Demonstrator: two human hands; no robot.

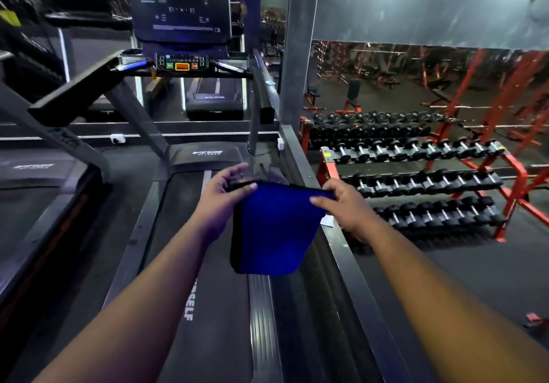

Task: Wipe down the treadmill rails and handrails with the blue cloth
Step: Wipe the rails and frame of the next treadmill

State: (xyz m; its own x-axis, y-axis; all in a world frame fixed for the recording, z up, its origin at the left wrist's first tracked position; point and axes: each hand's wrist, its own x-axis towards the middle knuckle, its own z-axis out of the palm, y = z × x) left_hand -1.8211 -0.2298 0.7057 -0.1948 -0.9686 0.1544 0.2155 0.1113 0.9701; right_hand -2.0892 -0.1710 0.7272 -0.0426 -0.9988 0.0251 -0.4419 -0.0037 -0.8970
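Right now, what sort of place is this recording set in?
A gym, very likely: treadmills with a console, and red racks of dumbbells beyond the railing. Both hands hold a blue cloth over the treadmill belt.

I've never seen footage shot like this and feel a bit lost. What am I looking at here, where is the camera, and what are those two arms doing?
There is one picture, taken by a wide-angle camera worn on a person's head and looking forward and down, so the arms belong to the wearer. No robot is involved. The person is on a treadmill; its belt runs away from the camera toward the console, with the handrails at either side. The left hand and the right hand each pinch a top corner of a blue cloth, which hangs in the air between them above the ribbed right side rail, touching nothing else. To the right, past a metal barrier, stands a red rack of dumbbells.
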